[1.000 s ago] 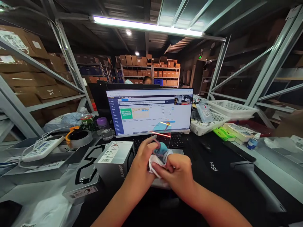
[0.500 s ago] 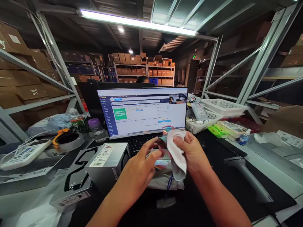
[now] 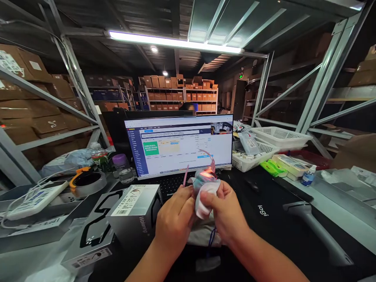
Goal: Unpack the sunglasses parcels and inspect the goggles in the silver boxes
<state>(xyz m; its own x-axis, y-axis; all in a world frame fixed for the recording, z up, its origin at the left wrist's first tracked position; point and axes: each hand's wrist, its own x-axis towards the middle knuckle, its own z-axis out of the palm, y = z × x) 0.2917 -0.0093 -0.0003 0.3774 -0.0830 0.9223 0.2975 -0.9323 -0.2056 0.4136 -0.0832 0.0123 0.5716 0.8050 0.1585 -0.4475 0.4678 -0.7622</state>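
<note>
A pair of sunglasses with shiny mirrored lenses and thin pinkish temples is held up in front of the monitor. My left hand is closed on one side of the frame, a temple sticking up beside its fingers. In my right hand a white cloth is pinched, folded against a lens, so part of the glasses is hidden. Below both hands lies a pale pouch with a dark blue drawstring. To the left, two grey eyewear boxes stand together, the nearer-to-hand box carrying a barcode label.
Behind the hands are a keyboard and a lit monitor. At right lie a barcode scanner, a mouse, a small spray bottle and white baskets. A tape roll and a purple-lidded jar stand left.
The cloth, hanging loosely beside the glasses before, is now bunched against a lens. Both hands have come closer together and the glasses have turned, temples up. The view has tilted slightly upward.
</note>
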